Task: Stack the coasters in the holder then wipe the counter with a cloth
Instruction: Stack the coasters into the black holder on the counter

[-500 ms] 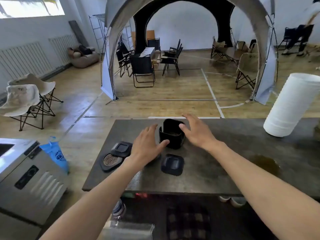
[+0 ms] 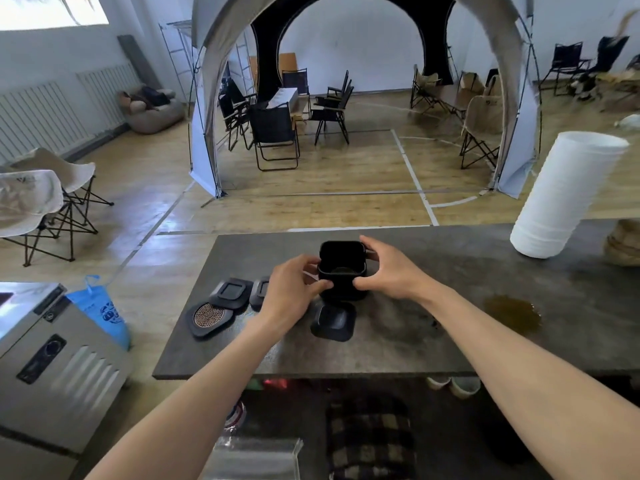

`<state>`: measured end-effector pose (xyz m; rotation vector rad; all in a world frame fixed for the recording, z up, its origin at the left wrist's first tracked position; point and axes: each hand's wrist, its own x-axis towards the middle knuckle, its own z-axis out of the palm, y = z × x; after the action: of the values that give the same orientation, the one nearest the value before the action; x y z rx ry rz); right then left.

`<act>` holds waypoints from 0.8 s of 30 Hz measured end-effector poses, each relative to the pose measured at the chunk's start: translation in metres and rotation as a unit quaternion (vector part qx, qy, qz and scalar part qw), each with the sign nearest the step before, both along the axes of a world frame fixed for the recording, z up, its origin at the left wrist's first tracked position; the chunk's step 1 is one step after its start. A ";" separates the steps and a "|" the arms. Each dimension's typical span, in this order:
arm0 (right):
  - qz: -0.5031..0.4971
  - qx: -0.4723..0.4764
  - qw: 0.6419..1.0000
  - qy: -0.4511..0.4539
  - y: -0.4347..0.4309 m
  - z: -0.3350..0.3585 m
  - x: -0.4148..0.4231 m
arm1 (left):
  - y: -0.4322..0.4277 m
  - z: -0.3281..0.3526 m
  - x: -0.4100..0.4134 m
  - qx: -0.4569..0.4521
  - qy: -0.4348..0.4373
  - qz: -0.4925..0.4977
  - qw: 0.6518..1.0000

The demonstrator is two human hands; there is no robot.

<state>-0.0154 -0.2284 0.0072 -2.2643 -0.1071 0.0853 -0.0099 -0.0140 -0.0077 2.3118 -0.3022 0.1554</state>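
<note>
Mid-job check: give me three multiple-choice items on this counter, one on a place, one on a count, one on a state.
1. Where is the brown spill?
A. right of the holder
B. left of the coasters
C. inside the holder

2. How many coasters lie loose on the counter?
A. one
B. four
C. seven

3. What are both hands doing?
A. wiping
B. gripping the holder
C. resting apart

Answers: 1 A, it lies past the right hand. 2 B, four lie around the left hand. 3 B, both clasp the holder.

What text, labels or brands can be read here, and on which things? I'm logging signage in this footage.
None is legible.
Blue bag: dark print, too blurred to read.
Beige chair: small mark on the backrest, unreadable.
Steel appliance: black panels, no readable lettering.
</note>
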 end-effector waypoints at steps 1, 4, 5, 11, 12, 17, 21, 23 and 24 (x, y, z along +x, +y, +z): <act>-0.001 0.000 1.000 0.002 0.000 0.002 -0.003 | -0.002 0.001 -0.002 -0.004 0.003 0.000 1.000; -0.004 -0.009 1.000 0.022 0.003 0.010 -0.011 | -0.003 0.008 -0.007 0.000 0.017 0.006 1.000; -0.010 -0.030 0.999 0.025 0.004 0.012 -0.014 | -0.001 0.010 -0.008 0.007 0.022 0.011 1.000; -0.114 -0.174 0.978 0.011 0.008 0.014 -0.054 | 0.020 0.010 -0.026 0.105 0.046 0.022 0.993; -0.099 -0.171 0.980 0.018 0.012 0.013 -0.059 | 0.021 0.009 -0.031 0.109 0.054 0.012 0.992; -0.044 -0.168 0.985 0.023 0.041 -0.003 -0.073 | 0.019 0.003 -0.044 0.151 0.088 -0.036 0.984; -0.051 -0.181 0.982 -0.007 0.049 -0.013 -0.072 | 0.018 0.000 -0.048 0.153 0.078 -0.063 0.983; -0.055 -0.173 0.983 -0.010 0.052 -0.014 -0.072 | 0.016 -0.001 -0.050 0.143 0.069 -0.055 0.986; -0.056 -0.169 0.984 -0.008 0.052 -0.014 -0.071 | 0.014 -0.002 -0.052 0.138 0.068 -0.049 0.987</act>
<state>-0.0865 -0.1763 -0.0073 -2.6056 0.0284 0.0270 -0.0615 0.0005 -0.0095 2.5599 -0.3879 -0.1003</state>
